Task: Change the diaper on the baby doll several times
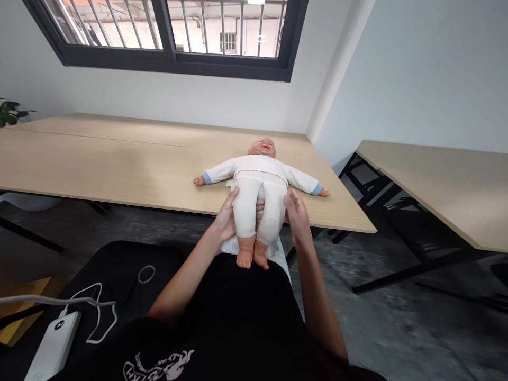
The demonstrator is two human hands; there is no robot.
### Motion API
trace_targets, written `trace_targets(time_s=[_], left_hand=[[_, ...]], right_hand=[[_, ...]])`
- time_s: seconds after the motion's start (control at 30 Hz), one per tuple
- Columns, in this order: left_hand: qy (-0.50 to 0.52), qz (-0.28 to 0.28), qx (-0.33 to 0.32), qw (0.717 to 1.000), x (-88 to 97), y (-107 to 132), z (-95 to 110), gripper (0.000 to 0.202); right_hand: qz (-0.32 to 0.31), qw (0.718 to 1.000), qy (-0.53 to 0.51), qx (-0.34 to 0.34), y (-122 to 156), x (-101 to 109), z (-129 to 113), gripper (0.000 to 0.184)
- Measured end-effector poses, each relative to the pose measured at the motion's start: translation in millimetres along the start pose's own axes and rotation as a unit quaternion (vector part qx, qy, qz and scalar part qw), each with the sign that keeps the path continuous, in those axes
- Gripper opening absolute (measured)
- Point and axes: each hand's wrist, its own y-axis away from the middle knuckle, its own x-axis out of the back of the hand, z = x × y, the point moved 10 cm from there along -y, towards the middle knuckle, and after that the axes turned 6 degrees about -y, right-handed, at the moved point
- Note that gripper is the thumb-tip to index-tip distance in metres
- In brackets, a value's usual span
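With left fingers (260, 203), clasping one white fabric-clad leg (246, 211); with right fingers (292, 200), loosely unclosed, flanking the other. Judged as steadying the pink, plastic-looking baby doll (260, 165), lying face-up at 12 o'clock on pale wood-grain surface (138, 169), overhanging toward 6. Calls next for even, two-sided hold.

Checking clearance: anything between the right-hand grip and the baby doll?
Nothing visible between the right-hand grip and the baby doll; the grip sits beside one leg. The left-hand grip reaches behind the other leg.
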Motion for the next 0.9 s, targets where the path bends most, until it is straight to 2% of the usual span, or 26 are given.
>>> trace_targets(time_s=[0.07,0.13,0.23,0.33,0.43,0.5,0.57,0.67,0.73,0.8,0.9], left_hand=[[-0.031,0.034,-0.011,0.999,8.3,13.9,1.8,0.059],[-0.103,0.083,-0.041,0.990,19.2,26.2,9.4,0.053],[-0.227,0.152,-0.087,0.958,36.9,39.1,26.2,0.062],[-0.308,0.205,-0.121,0.921,57.4,46.8,41.7,0.064],[-0.363,0.231,-0.150,0.890,72.2,52.8,52.5,0.055],[-0.378,0.233,-0.152,0.883,77.0,54.8,52.7,0.051],[-0.371,0.230,-0.139,0.889,78.9,55.1,47.7,0.050],[-0.319,0.219,-0.110,0.916,77.6,53.5,35.3,0.050],[-0.264,0.208,-0.098,0.937,75.0,52.0,27.9,0.052],[-0.213,0.203,-0.096,0.951,73.2,51.5,24.0,0.055],[-0.180,0.207,-0.093,0.957,74.1,52.1,22.1,0.056]], right_hand=[[0.006,0.994,0.094,0.050,17.6,4.3,-8.9,0.090],[-0.007,0.975,0.190,0.115,31.2,-2.0,-17.4,0.092],[-0.010,0.932,0.302,0.201,40.8,-12.2,-28.1,0.090],[0.004,0.898,0.363,0.249,38.5,-7.3,-41.9,0.085],[-0.007,0.849,0.434,0.301,38.1,-0.6,-58.2,0.072],[-0.028,0.806,0.493,0.327,42.6,-1.7,-60.5,0.066],[-0.049,0.758,0.548,0.350,52.0,-7.9,-53.9,0.067],[-0.095,0.685,0.597,0.407,76.3,-27.2,-33.0,0.070],[-0.124,0.651,0.611,0.433,91.6,-38.8,-16.5,0.071],[-0.146,0.640,0.611,0.444,101.8,-45.9,-5.0,0.071],[-0.178,0.654,0.558,0.479,115.8,-51.2,-9.4,0.054]])
